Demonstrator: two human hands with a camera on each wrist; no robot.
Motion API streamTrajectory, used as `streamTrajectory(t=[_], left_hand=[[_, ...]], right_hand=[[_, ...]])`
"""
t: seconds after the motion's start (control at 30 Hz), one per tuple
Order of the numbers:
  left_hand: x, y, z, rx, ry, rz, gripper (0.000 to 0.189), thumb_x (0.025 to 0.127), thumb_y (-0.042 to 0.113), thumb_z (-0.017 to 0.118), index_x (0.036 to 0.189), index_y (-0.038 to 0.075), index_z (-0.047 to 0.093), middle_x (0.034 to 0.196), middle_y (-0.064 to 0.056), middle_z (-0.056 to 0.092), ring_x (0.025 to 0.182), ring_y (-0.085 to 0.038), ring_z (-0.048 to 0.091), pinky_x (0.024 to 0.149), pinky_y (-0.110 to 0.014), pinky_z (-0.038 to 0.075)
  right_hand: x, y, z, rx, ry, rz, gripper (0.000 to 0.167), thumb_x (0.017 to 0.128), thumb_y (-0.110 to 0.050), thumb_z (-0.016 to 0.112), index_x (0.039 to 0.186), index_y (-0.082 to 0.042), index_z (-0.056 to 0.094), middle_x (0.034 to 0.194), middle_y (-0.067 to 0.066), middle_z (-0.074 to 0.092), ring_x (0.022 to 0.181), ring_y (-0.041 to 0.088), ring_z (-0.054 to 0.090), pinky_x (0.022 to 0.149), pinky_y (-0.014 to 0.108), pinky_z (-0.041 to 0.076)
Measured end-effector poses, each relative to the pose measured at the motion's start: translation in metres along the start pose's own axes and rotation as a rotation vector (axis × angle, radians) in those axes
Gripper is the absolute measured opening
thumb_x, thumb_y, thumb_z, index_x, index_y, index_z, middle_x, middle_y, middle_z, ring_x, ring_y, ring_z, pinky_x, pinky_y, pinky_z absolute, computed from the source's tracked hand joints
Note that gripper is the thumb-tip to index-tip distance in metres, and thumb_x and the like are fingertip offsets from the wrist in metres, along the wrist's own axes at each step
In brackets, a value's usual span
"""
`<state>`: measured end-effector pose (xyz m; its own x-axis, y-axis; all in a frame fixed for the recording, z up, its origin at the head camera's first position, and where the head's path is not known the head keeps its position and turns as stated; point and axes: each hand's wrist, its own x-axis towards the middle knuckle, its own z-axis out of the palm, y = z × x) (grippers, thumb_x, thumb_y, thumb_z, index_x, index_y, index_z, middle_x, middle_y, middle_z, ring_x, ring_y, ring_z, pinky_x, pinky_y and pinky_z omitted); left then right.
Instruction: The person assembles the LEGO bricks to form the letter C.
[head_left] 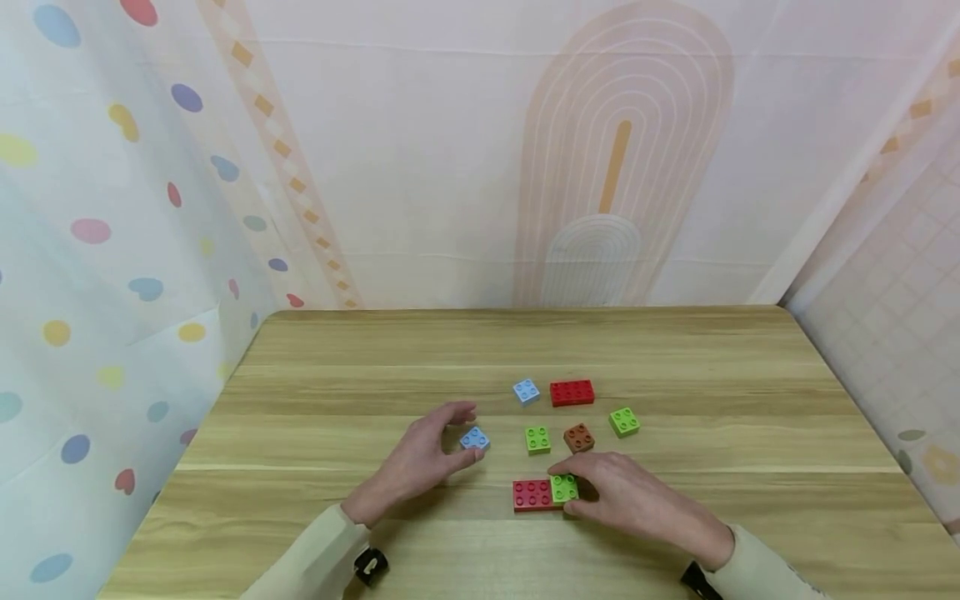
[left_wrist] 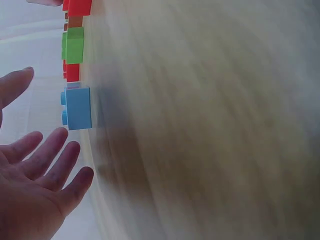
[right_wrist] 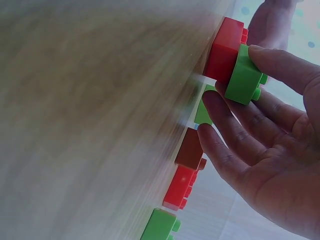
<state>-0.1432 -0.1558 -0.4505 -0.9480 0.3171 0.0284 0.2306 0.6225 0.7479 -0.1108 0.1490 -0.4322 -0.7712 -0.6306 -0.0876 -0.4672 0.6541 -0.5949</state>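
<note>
My right hand (head_left: 637, 498) pinches a square green toy building brick (head_left: 564, 488) between thumb and fingers. That brick sits on the right end of a long red brick (head_left: 531, 496) near the front of the table; in the right wrist view the green brick (right_wrist: 243, 77) overlaps the red one's end. To the left, my left hand (head_left: 420, 454) is spread around a square light-blue brick (head_left: 474, 438), thumb and fingers apart on either side of it. The left wrist view shows a gap between the fingertips and this blue brick (left_wrist: 79, 108).
Behind the red brick lie a green brick (head_left: 537, 440) and a brown brick (head_left: 578, 437). Farther back are another light-blue brick (head_left: 526, 391) and a second long red brick (head_left: 572, 392). One more green brick (head_left: 624, 422) lies to the right on the wooden table (head_left: 360, 367).
</note>
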Motion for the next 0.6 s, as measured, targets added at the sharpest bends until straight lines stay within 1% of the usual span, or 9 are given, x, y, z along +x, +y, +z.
streamTrajectory(t=[0.13,0.27,0.37,0.47,0.6], left_hand=[[0.0009,-0.0007,0.0009,0.042,-0.001,-0.013,0.063,0.087,0.022,0.085,0.141,0.004,0.057,0.129,-0.009,0.068,0.123,-0.028,0.062,0.109,-0.049,0.048],[0.0017,-0.0012,0.0029,0.097,0.011,-0.018,0.057,0.085,0.02,0.087,0.134,0.002,0.062,0.124,-0.01,0.069,0.117,-0.028,0.064,0.103,-0.047,0.052],[0.003,-0.0024,0.0047,0.142,0.02,0.003,0.051,0.083,0.018,0.088,0.126,0.002,0.066,0.12,-0.009,0.069,0.111,-0.026,0.065,0.099,-0.046,0.055],[0.0037,-0.0028,0.0054,0.181,0.022,0.025,0.043,0.082,0.015,0.088,0.119,0.003,0.069,0.113,-0.006,0.068,0.104,-0.021,0.065,0.094,-0.044,0.056],[0.0038,-0.0026,0.0057,0.208,0.017,0.044,0.034,0.084,0.011,0.085,0.114,0.005,0.07,0.108,-0.003,0.067,0.097,-0.016,0.062,0.087,-0.04,0.055]], right_hand=[[0.0011,0.0001,0.0008,0.0,-0.001,0.006,0.042,0.09,-0.02,0.082,0.129,-0.007,0.07,0.129,0.007,0.071,0.12,0.026,0.065,0.1,0.048,0.054],[0.0012,0.0006,0.0015,-0.001,0.0,0.005,0.042,0.09,-0.019,0.082,0.128,-0.007,0.07,0.128,0.007,0.071,0.12,0.026,0.065,0.1,0.048,0.055],[0.0011,0.001,0.0013,-0.002,0.0,0.002,0.042,0.09,-0.02,0.082,0.128,-0.007,0.07,0.128,0.007,0.071,0.119,0.026,0.065,0.099,0.048,0.055],[0.0009,0.0007,0.0008,-0.002,0.001,-0.001,0.042,0.09,-0.02,0.082,0.129,-0.007,0.07,0.128,0.007,0.071,0.119,0.025,0.065,0.1,0.047,0.055],[0.0012,0.0004,0.0006,-0.001,0.004,-0.003,0.042,0.09,-0.02,0.081,0.129,-0.007,0.07,0.128,0.006,0.071,0.119,0.025,0.065,0.1,0.047,0.055]])
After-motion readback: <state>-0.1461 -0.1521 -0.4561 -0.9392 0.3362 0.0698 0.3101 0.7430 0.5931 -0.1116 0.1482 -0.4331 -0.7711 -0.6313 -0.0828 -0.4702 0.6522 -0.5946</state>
